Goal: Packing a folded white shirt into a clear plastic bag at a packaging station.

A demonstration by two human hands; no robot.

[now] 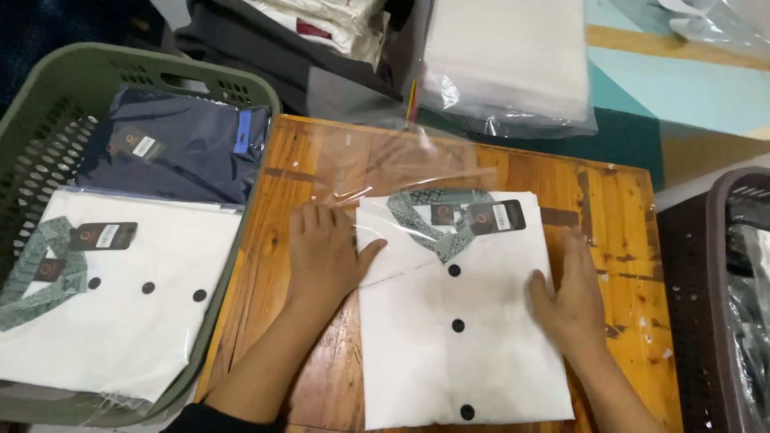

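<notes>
both hands flat and open, left hand (325, 252) and right hand (565, 293) flanking folded white shirt (457, 321) in slippery clear bag (401, 164); soft, light, likely best gripped at edges.

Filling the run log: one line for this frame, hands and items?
left hand: flat on bag edge | right hand: flat on folded white shirt | clear bag: around shirt | wooden table | green basket: packed shirts

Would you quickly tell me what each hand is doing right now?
Left hand: open, flat on the shirt's left edge.
Right hand: open, against its right edge.
</notes>
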